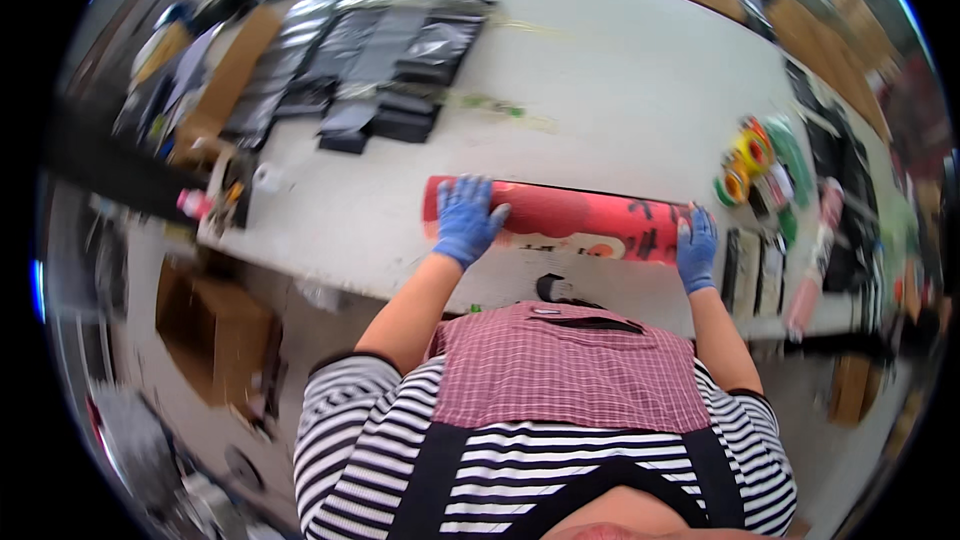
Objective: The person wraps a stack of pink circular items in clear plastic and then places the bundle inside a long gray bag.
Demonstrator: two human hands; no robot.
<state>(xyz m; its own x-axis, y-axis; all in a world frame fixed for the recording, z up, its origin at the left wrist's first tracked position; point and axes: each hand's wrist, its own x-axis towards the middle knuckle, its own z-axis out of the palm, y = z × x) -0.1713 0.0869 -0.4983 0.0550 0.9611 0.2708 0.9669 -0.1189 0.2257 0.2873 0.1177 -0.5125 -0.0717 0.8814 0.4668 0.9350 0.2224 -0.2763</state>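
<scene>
A long red sheet with black and pale markings (575, 217) lies flat near the front edge of the white table (620, 90). My left hand (466, 217), in a blue glove, presses flat on the sheet's left end with fingers spread. My right hand (696, 246), also in a blue glove, rests on the sheet's right end, fingers curled over its edge.
Several dark and silvery plastic bags (380, 50) lie piled at the table's back left. Rolls of coloured tape (748, 162) and dark items sit at the right. Cardboard boxes (215, 325) stand on the floor at the left, and more line the far edge.
</scene>
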